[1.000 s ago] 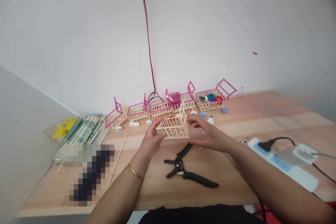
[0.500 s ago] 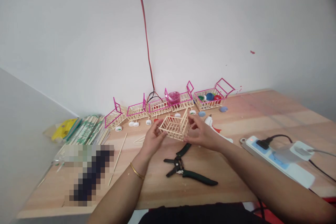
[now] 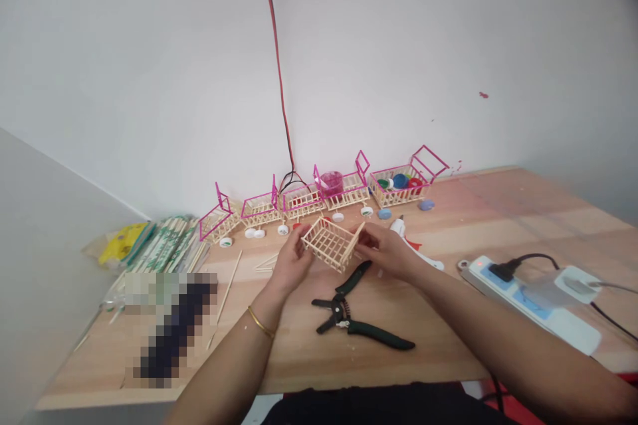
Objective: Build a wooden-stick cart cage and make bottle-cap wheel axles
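Stick basket (image 3: 332, 244): held above desk between both hands

Stick basket, small open crate of pale sticks, is hovering over the wooden table (image 3: 448, 319), tilted, just beyond the black pliers (image 3: 356, 322). Left hand (image 3: 289, 264) is pinching its near-left rim with fingers closed on it; right hand (image 3: 386, 251) is gripping the right end wall, fingers curled. Pink-edged baskets (image 3: 319, 198) are standing in a row by the wall. Handling note: light fingertip pressure on the joints is advisable, as thin sticks look fragile

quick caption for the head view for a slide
Both hands, left hand and right hand, hold a small unpainted stick basket above the wooden table, black pliers lying just below.
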Demonstrator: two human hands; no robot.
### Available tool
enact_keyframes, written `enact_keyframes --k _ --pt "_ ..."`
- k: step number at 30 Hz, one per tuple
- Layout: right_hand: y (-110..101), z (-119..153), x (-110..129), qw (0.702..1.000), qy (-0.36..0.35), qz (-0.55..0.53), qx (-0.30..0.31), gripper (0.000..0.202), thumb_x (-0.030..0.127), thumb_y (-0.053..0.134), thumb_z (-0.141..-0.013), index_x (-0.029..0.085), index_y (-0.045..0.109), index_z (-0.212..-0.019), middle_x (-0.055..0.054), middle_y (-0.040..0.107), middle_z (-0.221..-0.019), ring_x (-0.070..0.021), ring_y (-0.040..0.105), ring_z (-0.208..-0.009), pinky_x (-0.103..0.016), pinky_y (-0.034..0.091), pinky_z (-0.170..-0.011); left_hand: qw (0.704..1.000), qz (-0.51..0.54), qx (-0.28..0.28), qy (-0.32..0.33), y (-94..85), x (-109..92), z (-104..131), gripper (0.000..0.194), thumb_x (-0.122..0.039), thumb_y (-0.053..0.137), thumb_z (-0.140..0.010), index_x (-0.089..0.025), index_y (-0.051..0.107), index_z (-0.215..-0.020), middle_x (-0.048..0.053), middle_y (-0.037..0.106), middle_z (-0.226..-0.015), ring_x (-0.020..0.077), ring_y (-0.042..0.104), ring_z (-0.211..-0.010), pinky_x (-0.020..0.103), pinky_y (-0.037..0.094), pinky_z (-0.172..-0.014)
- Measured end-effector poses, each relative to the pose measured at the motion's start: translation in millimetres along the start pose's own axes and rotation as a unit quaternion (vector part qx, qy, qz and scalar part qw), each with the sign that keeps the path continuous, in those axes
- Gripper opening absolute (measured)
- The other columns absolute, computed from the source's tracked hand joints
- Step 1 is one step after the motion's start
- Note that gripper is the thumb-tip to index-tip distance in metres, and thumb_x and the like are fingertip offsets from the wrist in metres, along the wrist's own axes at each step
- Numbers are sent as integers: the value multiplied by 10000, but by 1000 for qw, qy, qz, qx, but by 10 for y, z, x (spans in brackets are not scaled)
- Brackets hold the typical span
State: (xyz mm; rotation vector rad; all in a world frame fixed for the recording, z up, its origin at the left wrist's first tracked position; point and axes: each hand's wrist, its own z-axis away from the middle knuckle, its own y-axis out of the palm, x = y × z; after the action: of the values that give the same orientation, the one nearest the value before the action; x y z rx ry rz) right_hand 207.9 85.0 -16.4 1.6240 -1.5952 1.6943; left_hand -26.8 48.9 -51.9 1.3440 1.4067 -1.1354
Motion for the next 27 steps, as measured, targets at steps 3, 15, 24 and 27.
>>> enact_keyframes --k 3,15,24,27 --pt "0 0 0 999 -2 -39 -13 88 279 581 -803 201 543 -797 20 535 -719 -127 515 -625 -279 453 -585 999 -42 -10 28 5 -103 24 487 -264 641 -792 -205 481 -1249 104 525 -1290 224 491 -1217 390 344 -1067" --pt "-19 58 109 975 67 -205 -49 266 400 690 -755 194 622 -909 -18 654 -799 -157 621 -723 -312 523 -670 988 -104 -54 100 104 -465 223 291 -309 635 -813 -201 633 -1083 74 639 -1032 211 587 -944 336 452 -888" --pt "-14 107 260 984 52 -166 -45 229 375 669 -776 183 619 -891 -33 643 -789 -153 605 -703 -286 516 -638 992 -82 -51 84 124 -527 194 136 -291 635 -818 -166 669 -860 42 656 -847 157 594 -814 275 464 -783" --pt "-12 112 256 985 36 -164 -43 211 376 638 -807 188 615 -899 -28 619 -798 -134 572 -667 -265 493 -596 991 -75 -66 84 133 -550 194 129 -291 642 -811 -164 661 -825 37 651 -817 149 591 -792 265 463 -763"
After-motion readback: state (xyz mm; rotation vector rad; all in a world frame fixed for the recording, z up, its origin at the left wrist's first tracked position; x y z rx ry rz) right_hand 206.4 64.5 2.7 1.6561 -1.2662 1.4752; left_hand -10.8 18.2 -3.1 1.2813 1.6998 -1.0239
